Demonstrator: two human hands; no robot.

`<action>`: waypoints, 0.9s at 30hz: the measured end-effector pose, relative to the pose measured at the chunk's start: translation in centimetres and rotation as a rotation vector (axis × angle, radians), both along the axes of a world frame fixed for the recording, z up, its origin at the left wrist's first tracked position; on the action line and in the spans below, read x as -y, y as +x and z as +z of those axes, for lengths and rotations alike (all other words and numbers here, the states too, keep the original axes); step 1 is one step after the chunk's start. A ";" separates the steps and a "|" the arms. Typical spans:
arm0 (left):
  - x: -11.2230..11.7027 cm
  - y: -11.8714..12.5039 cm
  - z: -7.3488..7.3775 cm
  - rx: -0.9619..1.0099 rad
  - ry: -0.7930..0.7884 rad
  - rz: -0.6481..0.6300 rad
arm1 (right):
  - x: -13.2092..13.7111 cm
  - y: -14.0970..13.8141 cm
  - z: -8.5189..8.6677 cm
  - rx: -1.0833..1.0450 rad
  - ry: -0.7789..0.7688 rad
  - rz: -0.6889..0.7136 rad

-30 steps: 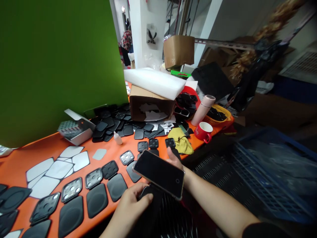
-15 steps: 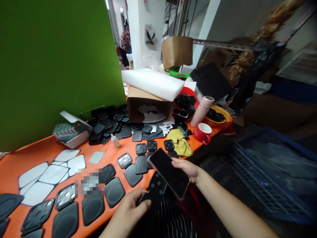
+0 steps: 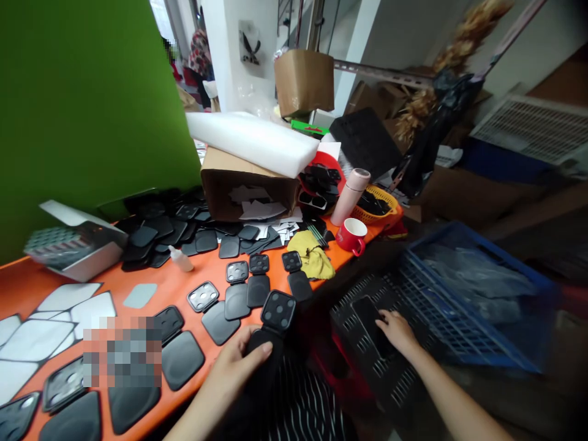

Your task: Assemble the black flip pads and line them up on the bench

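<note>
My left hand (image 3: 239, 358) grips an open black hinged compact case (image 3: 278, 309) by its lower half, thumb on top. The case's upper half has several round recesses and stands over the orange table's front edge. At the right, my right hand (image 3: 399, 331) has its fingers closed at the edge of a dark smartphone (image 3: 370, 318). The phone is down at a black slotted crate (image 3: 395, 373); whether it rests fully there I cannot tell. Several similar black cases lie opened out in rows on the orange table (image 3: 179, 285).
A small white dropper bottle (image 3: 181, 260) stands behind the cases. Farther right are a yellow cloth (image 3: 312, 256), a red mug (image 3: 351, 236) and a pink flask (image 3: 351, 196). A blue crate (image 3: 478, 294) with clear plastic is at the right. A cardboard box (image 3: 250, 190) holds white pieces.
My right hand has carried the phone from over my lap to the right and down to the black crate. My left hand has raised the black case into fuller view. The view has turned right.
</note>
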State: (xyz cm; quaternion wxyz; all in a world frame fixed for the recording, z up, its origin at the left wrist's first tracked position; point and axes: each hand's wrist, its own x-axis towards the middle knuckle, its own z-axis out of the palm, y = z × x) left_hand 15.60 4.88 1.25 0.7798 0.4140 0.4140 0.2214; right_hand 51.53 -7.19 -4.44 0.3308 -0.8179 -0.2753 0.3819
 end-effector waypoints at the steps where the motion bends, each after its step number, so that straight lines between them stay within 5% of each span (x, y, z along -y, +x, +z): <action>1: 0.1 0.0 0.1 0.000 0.002 -0.027 | -0.9 -1.1 0.3 0.027 0.029 0.003; 5: 0.3 0.1 0.4 0.001 0.014 -0.087 | -5.9 -9.3 3.0 -0.103 0.166 0.172; 8: 0.5 -0.3 0.5 -0.010 0.056 -0.047 | -8.8 -16.1 5.3 -0.590 0.368 0.445; 11: 0.7 -1.3 0.4 -0.036 0.096 0.029 | -10.0 -19.9 6.6 -0.502 0.449 0.485; 15: 0.9 -2.4 0.3 -0.048 0.115 0.110 | -10.4 -20.9 6.9 -0.409 0.458 0.514; 24: 1.4 -3.0 1.2 -0.053 0.169 0.112 | -11.0 -21.7 7.1 -0.726 0.417 0.451; 27: 1.3 -3.1 1.0 -0.044 0.166 0.101 | -10.8 -22.0 7.0 -0.610 0.451 0.455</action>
